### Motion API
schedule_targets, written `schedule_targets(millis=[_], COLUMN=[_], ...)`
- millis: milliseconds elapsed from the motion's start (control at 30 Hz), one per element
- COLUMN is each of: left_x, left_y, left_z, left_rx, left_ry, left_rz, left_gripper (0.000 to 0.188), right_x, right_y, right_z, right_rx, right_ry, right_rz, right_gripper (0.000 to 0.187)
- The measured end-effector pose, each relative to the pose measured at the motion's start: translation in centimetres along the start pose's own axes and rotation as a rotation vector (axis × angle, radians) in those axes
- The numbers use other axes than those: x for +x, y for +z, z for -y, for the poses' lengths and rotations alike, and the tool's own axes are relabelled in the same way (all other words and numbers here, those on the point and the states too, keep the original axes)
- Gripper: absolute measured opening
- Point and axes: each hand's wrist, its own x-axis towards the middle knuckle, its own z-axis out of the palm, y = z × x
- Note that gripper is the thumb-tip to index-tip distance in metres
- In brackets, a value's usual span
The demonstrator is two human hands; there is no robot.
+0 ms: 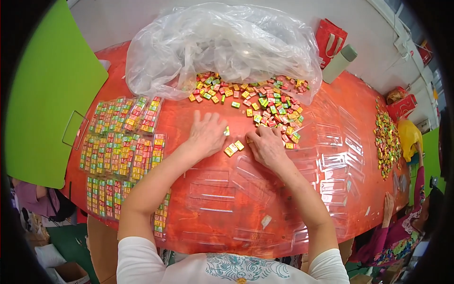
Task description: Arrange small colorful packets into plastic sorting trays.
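Observation:
Small colourful boxes, red, yellow and green, lie in a loose pile (274, 109) beyond my hands on the red table. My left hand (206, 135) has a small greenish box (226, 130) at its thumb and forefinger. Facing it, my right hand (268, 146) is curled with the fingertips pinched at a small yellow box, mostly covered by the fingers. Between the hands, a short row of yellow boxes (233, 148) lies on the table. To the left stand several clear trays (113, 156) filled with such boxes in rows.
Empty clear plastic trays (333, 161) spread over the right and near table (189, 241). A large clear plastic bag (222, 42) covers the far side. A pale green bottle (339, 64) and red bag (329, 42) stand far right. At the right edge, another person (402, 232) sits near another box pile (387, 137).

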Motion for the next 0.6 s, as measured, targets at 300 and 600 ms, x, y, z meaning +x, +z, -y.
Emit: schedule_targets(millis=[300, 600], left_x=[-4.4, -4.5], left_y=[-1.4, -1.6], left_z=[-3.4, -4.2], left_rx=[0.006, 0.058], left_ry=[-0.034, -0.039], left_rz=[0.082, 0.112], left_gripper=[0.034, 0.035], right_x=[-0.2, 0.1], right_y=[-1.0, 0.4], right_z=[-0.8, -1.6], right_rx=[0.072, -0.065], right_ry=[0.067, 0.028], right_rz=[-0.043, -0.038], right_gripper=[0.026, 0.014])
